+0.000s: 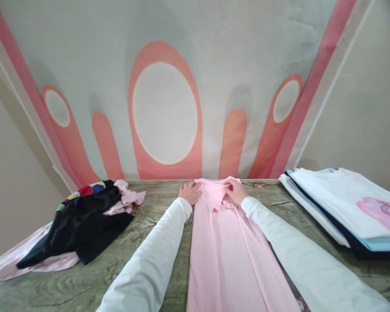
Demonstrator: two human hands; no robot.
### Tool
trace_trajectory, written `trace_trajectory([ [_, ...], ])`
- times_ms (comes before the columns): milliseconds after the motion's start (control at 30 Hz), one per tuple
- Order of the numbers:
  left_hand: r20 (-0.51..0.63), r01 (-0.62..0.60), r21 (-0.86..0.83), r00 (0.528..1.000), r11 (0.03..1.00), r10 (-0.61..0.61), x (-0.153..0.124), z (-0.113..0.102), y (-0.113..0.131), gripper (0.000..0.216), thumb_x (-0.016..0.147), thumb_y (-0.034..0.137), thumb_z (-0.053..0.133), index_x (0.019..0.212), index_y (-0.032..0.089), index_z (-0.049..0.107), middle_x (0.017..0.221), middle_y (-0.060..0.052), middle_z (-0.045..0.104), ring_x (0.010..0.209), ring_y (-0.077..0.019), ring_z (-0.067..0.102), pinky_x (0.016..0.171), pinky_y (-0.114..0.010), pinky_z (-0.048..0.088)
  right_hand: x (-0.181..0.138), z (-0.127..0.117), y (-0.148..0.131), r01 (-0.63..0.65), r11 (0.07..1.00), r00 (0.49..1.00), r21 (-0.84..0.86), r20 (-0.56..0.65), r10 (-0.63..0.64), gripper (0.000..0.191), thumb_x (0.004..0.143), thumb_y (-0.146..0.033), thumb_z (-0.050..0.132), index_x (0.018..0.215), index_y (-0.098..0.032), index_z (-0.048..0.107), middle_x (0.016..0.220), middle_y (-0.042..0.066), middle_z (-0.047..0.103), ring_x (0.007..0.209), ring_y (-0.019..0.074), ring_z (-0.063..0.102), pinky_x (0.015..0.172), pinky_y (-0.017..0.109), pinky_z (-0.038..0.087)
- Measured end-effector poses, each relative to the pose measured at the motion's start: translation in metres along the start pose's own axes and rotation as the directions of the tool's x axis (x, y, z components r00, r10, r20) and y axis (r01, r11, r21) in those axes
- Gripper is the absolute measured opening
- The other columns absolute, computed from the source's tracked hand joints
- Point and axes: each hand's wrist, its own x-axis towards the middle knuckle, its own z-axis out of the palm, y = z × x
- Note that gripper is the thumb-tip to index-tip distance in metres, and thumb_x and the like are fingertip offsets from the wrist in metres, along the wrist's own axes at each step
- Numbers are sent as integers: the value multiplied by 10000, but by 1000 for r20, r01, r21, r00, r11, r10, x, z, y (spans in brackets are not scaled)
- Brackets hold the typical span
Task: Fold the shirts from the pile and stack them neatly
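Note:
A pink shirt (227,255) lies lengthwise in front of me, its long sides folded inward into a narrow strip. Its far end reaches the back edge of the table, where a small bunched flap sits on top. At the upper left border of the cloth rests my left hand (189,192), fingers stretched forward and laid flat, thumb side touching the fabric. My right hand (236,191) pinches the pink cloth near the upper right corner between thumb and fingers. Both forearms are in white sleeves.
On the left, a loose heap holds a black garment (81,225) with a colourful print and a pink garment (131,197). A stack of folded clothes (331,203), white on top, stands at the right. The wood-patterned table (149,234) ends against a printed wall panel (214,86).

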Motion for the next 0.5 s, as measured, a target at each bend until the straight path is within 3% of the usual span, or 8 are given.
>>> trace_trajectory([
  [333, 5, 111, 23, 994, 994, -111, 13, 0, -7, 420, 832, 467, 342, 1237, 378, 405, 1226, -42, 397, 1115, -282, 338, 909, -456, 285, 0, 4, 7, 55, 997, 998, -51, 6, -55, 105, 724, -219, 562, 813, -179, 602, 837, 49, 591, 794, 163, 541, 765, 306, 423],
  [500, -92, 93, 48, 992, 995, -88, 10, -6, -5, 396, 839, 399, 375, 1216, 295, 439, 1320, -47, 343, 1237, -268, 219, 954, -442, 263, -1, -1, 3, 89, 995, 995, -46, -33, -91, 132, 732, -151, 510, 827, -182, 598, 890, 57, 574, 873, 175, 523, 839, 328, 404],
])
